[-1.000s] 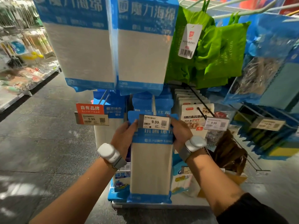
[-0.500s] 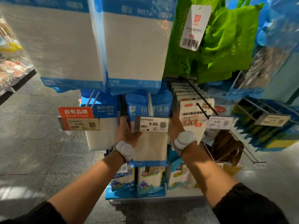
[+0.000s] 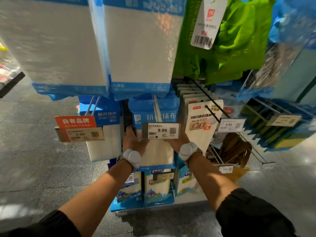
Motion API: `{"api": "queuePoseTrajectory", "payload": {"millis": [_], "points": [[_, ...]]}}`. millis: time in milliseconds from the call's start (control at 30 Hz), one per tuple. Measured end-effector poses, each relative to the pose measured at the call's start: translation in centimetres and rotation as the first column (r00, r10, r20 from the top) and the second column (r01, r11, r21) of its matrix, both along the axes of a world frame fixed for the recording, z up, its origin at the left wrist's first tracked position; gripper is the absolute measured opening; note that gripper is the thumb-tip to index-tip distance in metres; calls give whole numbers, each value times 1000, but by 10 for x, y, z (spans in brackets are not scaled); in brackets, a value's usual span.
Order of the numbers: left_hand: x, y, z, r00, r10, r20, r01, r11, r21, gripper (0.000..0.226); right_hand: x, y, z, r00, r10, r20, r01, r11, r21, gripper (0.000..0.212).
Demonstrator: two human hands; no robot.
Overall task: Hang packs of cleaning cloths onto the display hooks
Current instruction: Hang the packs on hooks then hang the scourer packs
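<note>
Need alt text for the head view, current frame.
A left hand and a right hand grip the sides of a blue-and-white cloth pack at a display hook, behind a 9.99 price tag. Green bags hang at the upper right.

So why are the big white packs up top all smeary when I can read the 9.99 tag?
Head view: the big white packs near the top edge are streaked by motion blur, while the middle price tag and the cloth pack behind it are sharp; the wide-angle lens bends the frame edges, and glare whitens the floor lower left.
</note>
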State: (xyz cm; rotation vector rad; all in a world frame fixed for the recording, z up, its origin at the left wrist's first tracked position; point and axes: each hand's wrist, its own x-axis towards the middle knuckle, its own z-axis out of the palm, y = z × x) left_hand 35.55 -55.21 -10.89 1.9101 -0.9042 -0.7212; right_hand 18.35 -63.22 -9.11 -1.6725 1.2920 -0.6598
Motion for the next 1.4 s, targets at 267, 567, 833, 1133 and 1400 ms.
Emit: {"api": "queuePoseTrajectory", "payload": {"millis": [267,567,833,1133,1400], "points": [[-2,19,-19,989,121,-83,-124,992,-26,65,-16,12,-9,991,-115,-66,123,982,141,65],[-106,77,18,947,-80,-313,83,997,-3,35,-88,82,38,966,-204,158,149,941,304,33],[-262,112,48,874,-425,-235,423,904,-60,39,-237,163,74,955,-264,133,238,953,187,27],[-438,141,44,617,-786,-46,786,618,-23,36,-452,257,71,788,-606,107,592,794,136,28],[-557,146,22,428,-901,-63,903,427,41,22,-585,326,36,440,-861,257,823,501,270,27]]}}
